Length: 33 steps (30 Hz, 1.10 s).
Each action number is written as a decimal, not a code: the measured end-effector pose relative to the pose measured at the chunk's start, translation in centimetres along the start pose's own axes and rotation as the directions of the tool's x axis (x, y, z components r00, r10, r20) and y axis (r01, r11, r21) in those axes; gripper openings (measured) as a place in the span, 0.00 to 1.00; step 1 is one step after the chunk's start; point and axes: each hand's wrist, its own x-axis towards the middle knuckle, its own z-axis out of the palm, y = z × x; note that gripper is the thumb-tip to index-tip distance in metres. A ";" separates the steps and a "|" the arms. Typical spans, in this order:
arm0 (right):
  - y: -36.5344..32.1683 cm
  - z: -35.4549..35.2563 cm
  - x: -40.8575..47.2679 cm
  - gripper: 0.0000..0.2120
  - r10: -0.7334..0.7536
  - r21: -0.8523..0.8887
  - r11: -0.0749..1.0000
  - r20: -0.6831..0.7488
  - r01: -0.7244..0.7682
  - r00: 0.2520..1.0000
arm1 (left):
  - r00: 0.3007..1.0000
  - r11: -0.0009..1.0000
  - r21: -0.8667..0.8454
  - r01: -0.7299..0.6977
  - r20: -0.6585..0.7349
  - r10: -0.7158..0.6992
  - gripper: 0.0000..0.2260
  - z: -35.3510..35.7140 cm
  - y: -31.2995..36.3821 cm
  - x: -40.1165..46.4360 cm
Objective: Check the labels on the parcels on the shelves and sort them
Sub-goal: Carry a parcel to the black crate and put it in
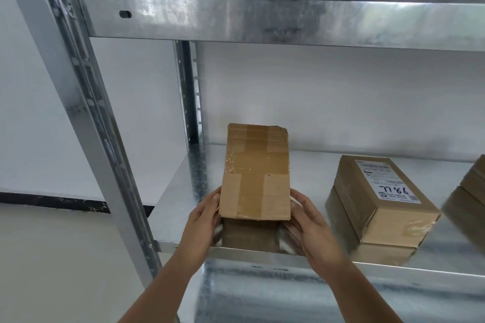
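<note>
On shelf (178, 191), both hands' grip hides parcel (256, 170) label.

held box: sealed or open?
Sealed. The box has clear tape running along and across its top face, flaps flat. Both hands grip its near end.

Galvanised steel upright post (86, 102), front left, shiny and mottled, taken as landmark. White wall (328, 102) behind and to the right of the post, plain, also showing to its left, with a dark marbled skirting strip (52, 202) along its foot, running behind the post low down. Pale cream floor (60, 265) in front of the skirting, left of the post's lower part; second slotted steel upright (187, 92) behind and to the right of the post, against the wall.
</note>
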 end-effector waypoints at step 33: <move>-0.6 0.2 -0.5 0.25 0.029 -0.056 0.998 0.037 -0.027 0.999 | 0.990 0.999 -0.049 -0.019 0.141 0.026 0.18 -0.1 0.0 -0.6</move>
